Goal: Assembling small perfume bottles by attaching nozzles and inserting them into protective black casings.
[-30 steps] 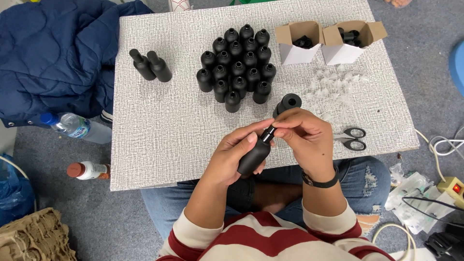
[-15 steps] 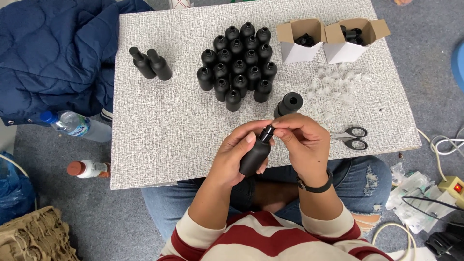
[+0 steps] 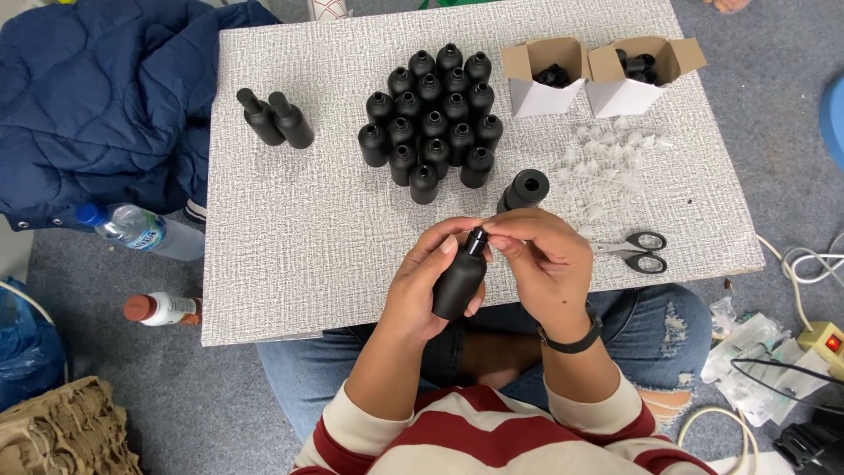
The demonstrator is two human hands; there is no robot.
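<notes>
Black bottle (image 3: 459, 283) is sitting tilted in the left hand (image 3: 420, 286), whose fingers (image 3: 440, 257) are curling closed around its body, just over the near edge of the table (image 3: 290, 264). Right hand (image 3: 545, 264) fingers are pinching shut on the bottle's small cap (image 3: 477, 239). Beyond the bottle, a black roll (image 3: 526, 188) is lying; scissors (image 3: 635, 251) are resting to its right.

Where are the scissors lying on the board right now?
In the head view, the scissors lie near the board's right front edge, just right of the right hand, below the scattered clear plastic bits.
</notes>
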